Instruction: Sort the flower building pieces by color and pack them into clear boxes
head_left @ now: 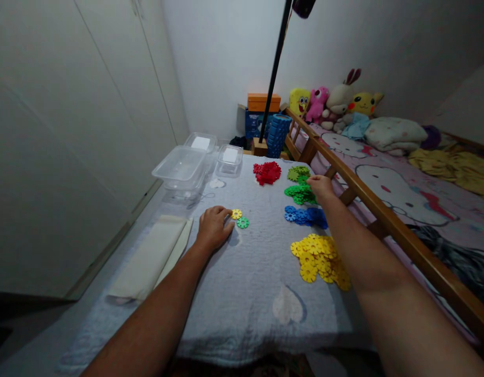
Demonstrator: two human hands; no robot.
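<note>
Flat on the cloth, my left hand (215,226) has its thumb spread from its fingers. A fingertip reaches the edge of a yellow notched plastic disc (236,214), which sits against a green notched disc (242,223). My right hand (320,186) is over the far right, its fingers pinched beside the pile of green discs (300,194); what they hold is too small to make out. Light green discs (298,173) lie just behind. Nearer me are the blue discs (301,215) and a bigger heap of yellow discs (319,257), partly behind my right forearm.
A heap of red discs (267,173) lies at the back. Clear plastic boxes (179,166) stand back left, near a folded cream cloth (151,256). The bed's wooden rail (367,207) borders the right side. A black pole (274,73) rises behind the table.
</note>
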